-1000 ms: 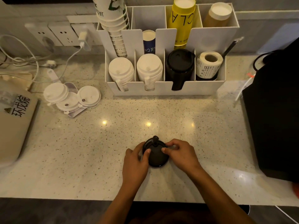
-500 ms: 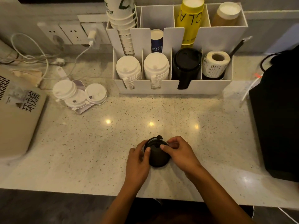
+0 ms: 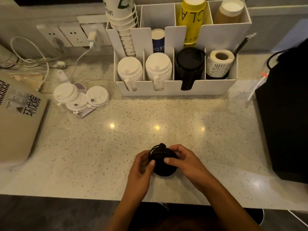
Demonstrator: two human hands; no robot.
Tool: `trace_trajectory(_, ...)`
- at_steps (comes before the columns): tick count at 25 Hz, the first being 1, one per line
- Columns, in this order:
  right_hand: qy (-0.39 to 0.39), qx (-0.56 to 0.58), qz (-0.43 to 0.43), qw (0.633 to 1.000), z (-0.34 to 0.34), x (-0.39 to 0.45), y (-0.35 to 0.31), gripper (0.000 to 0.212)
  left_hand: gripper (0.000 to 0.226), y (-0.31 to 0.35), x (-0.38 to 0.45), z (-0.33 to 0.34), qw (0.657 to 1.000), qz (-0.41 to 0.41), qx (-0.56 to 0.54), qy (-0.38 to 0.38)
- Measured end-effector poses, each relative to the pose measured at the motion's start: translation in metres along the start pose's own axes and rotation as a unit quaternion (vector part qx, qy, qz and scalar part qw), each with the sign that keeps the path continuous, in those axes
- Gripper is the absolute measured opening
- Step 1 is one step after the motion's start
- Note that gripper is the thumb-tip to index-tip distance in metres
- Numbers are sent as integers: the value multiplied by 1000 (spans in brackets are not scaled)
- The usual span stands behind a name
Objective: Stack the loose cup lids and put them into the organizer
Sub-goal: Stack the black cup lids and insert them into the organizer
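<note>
So both my hands are on the black lid stack (image 3: 162, 161), near the front edge of the counter (image 3: 183, 117), dead centre. Left hand (image 3: 141, 170) curls round its left side, thumb on top; right hand (image 3: 183, 161) curls round the right side, thumb pressing the top and fingers wrapping the far rim. Neither hand is free, both grip the same stack. Top lids look a bit tilted and not fully seated, a pale rim edge shows at the upper left, so I judge the stacking step isn't finished.

Key relation: the organizer (image 3: 176, 88) sits straight ahead at the back of the counter, well apart from the stack. Its black-lid slot (image 3: 189, 64) is the third front compartment from the left, already holding black lids lying on their side, faces toward me. That slot is slightly right of the stack, so the right hand looks a touch nearer and better lined up. The stack's axis is roughly upright now; I judge it must tip forward to lie horizontal, front-to-back, to drop in.

Loose white lids (image 3: 80, 99) lie far left by the organizer's left corner, nearer the left hand, untouched. White lids fill the two left front slots (image 3: 144, 70).

Risk, my guess: unseated top lids slipping off during the carry.
</note>
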State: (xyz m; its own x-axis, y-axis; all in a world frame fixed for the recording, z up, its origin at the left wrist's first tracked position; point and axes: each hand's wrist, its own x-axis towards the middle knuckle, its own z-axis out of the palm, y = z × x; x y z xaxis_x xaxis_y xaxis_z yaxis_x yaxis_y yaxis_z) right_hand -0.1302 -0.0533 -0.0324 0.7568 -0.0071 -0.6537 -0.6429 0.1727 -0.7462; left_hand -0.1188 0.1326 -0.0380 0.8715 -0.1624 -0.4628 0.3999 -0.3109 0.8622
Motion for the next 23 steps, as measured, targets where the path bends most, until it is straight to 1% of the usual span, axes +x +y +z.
trace_trajectory(2,-29,4,-4,1000,-1,-7,0,26,40,9,-6,-3,1000,-13,-18,-5)
trace_trajectory(3,-41,13,-12,999,-2,-10,-1,28,42,14,-7,-4,1000,-9,-20,-7)
trace_trajectory(5,-59,42,-25,997,-4,-18,-3,37,35,26,-12,-6,999,7,-32,-28)
trace_trajectory(7,-72,39,-46,996,-5,-28,-10,44,30,37,-18,-8,997,18,-49,-61)
trace_trajectory(10,-77,-10,-87,993,-6,-44,-25,37,31,53,-27,-9,992,31,-66,-98)
trace_trajectory(17,-92,-65,-152,982,-12,-59,-51,21,30,75,-33,-8,987,45,-89,-127)
trace_trajectory(20,-79,-73,-162,981,-15,-60,-52,25,28,80,-30,-9,986,39,-81,-142)
trace_trajectory(23,-69,-74,-155,983,-15,-59,-51,28,26,79,-28,-9,984,13,-86,-156)
